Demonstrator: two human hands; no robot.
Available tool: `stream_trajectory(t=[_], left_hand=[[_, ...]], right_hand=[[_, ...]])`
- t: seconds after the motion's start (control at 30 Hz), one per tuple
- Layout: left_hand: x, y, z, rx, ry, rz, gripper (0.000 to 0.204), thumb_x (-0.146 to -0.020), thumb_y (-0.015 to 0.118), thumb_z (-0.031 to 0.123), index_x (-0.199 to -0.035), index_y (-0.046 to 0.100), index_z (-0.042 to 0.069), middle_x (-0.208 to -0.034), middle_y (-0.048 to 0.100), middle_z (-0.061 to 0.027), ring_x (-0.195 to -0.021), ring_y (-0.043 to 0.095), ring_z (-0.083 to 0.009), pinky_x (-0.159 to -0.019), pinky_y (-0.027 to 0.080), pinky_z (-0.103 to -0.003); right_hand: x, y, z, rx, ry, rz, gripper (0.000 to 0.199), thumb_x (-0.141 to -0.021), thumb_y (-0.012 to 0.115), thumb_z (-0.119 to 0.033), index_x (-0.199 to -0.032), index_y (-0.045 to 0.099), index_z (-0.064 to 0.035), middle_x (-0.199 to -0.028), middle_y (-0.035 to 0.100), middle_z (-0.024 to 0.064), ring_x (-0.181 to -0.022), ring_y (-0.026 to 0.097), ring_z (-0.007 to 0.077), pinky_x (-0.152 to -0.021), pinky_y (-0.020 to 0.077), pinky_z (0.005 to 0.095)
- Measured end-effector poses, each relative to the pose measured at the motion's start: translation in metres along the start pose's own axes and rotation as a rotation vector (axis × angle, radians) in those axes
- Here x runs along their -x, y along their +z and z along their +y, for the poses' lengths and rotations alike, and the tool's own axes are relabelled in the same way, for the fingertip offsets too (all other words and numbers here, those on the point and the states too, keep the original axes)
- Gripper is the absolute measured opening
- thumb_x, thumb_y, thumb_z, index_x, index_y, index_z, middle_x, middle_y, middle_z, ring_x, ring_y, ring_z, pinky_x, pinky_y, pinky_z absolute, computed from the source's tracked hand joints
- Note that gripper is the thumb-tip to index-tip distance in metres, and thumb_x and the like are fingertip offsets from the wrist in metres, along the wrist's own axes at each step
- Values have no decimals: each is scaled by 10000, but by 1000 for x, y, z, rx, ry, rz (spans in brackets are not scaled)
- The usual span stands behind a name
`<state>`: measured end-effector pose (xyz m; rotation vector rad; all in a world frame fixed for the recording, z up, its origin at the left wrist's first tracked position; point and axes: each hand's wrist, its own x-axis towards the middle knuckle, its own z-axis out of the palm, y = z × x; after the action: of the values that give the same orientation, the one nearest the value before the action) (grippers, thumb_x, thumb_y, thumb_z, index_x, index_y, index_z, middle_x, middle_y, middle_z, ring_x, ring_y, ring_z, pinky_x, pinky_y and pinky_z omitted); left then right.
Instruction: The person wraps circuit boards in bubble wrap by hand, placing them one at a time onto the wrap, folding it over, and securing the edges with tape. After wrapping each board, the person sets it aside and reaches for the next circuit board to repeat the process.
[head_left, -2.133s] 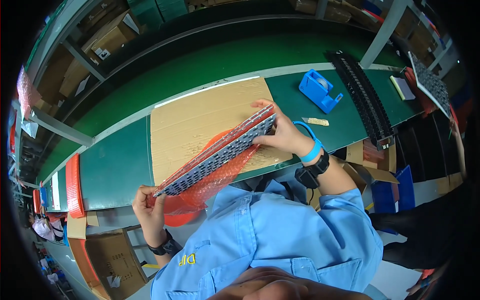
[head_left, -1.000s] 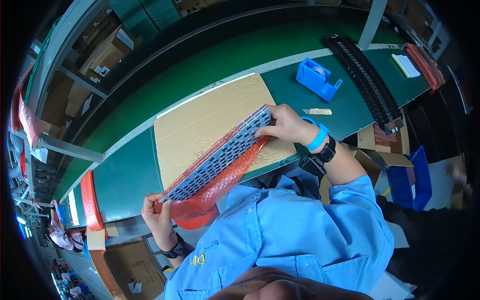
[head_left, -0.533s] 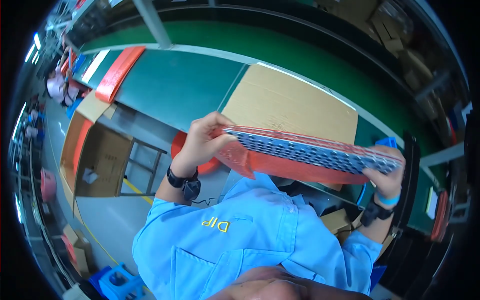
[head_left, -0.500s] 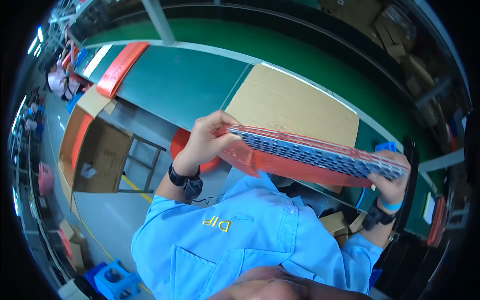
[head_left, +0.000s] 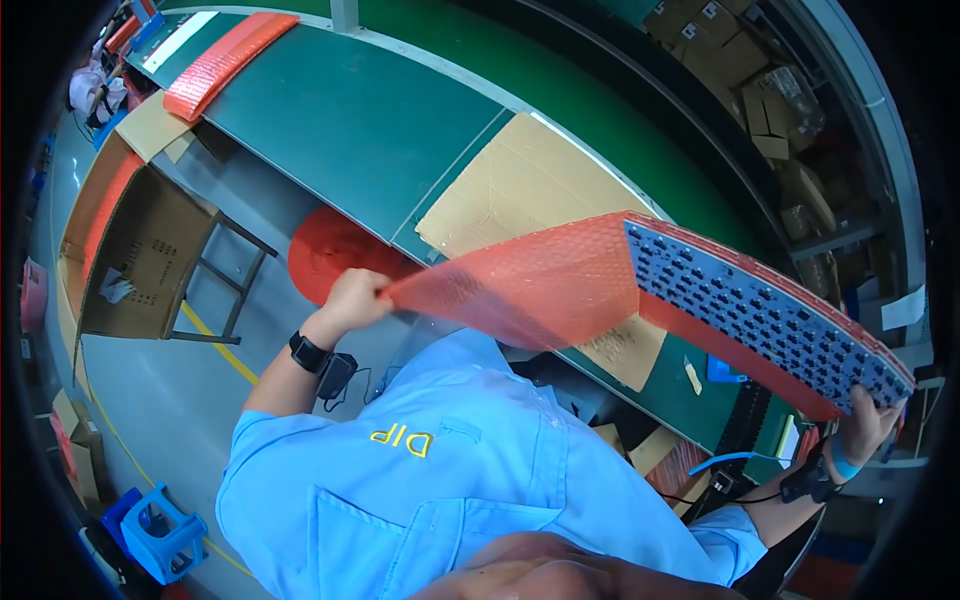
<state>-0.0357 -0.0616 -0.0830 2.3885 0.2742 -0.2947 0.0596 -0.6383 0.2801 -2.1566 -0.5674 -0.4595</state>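
My left hand (head_left: 357, 299) is closed on the free end of a red bubble wrap sheet (head_left: 520, 285), pulled out taut to the left. The sheet runs to a long, thin keyboard circuit board (head_left: 750, 310) with rows of small black parts on its blue-grey face. More red-edged layers lie behind this board; how they stack is hard to make out. My right hand (head_left: 868, 428) grips the board's right end, thumb on its face. Board and sheet are held tilted in the air over a flat piece of cardboard (head_left: 500, 185).
The green workbench (head_left: 330, 120) carries the cardboard and, at far left, a red bubble-wrapped bundle (head_left: 230, 65). An open carton (head_left: 140, 250) stands left of the bench. A red round stool (head_left: 325, 255) and blue plastic stool (head_left: 165, 535) are on the floor. A person (head_left: 95, 90) is far left.
My left hand has let go of the board's left end and drawn the bubble wrap out leftward. My right hand has moved right with the board, whose face now shows more.
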Motion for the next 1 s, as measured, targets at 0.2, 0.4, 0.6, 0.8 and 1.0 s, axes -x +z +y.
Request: stream_trajectory(t=[0.2,0.4,0.6,0.8,1.0], left_hand=[[-27,32,-168,77,-488,684,174,-846,639,139,-975,746,91,-940,720,-168,-906,693,-310,-786,546,-400],[-4,-54,-129,803,215,113,157,-948,598,47,-1077,669,-10,-975,680,33,-898,603,-62,-825,476,-230],[52,-58,16,695,296,-604,191,-931,651,31,-1106,674,-41,-1035,711,-38,-969,634,-99,-881,506,-271],[64,-31,12,784,158,-717,187,-910,677,21,-1070,677,-76,-1002,719,-81,-934,656,-119,-826,521,-270],[67,-28,2,753,192,-761,191,-918,659,15,-1093,670,-61,-993,714,-71,-934,643,-124,-860,517,-289]], right_hand=[[-23,17,-14,-83,76,-32,497,-773,761,-136,-1217,587,4,-1075,684,101,-972,653,216,-945,477,341],[-49,51,-32,198,119,-87,371,-872,676,-56,-1227,603,27,-1073,712,118,-927,695,180,-858,550,298],[-83,204,-26,852,-233,-95,320,-849,642,-68,-1160,629,5,-989,719,197,-875,727,269,-756,576,323],[8,351,15,1153,-369,-361,219,-844,663,-240,-903,530,-77,-799,603,76,-769,675,256,-524,549,334],[32,385,25,881,-373,-476,410,-837,704,-380,-979,510,-48,-999,542,138,-860,629,256,-529,559,351]])
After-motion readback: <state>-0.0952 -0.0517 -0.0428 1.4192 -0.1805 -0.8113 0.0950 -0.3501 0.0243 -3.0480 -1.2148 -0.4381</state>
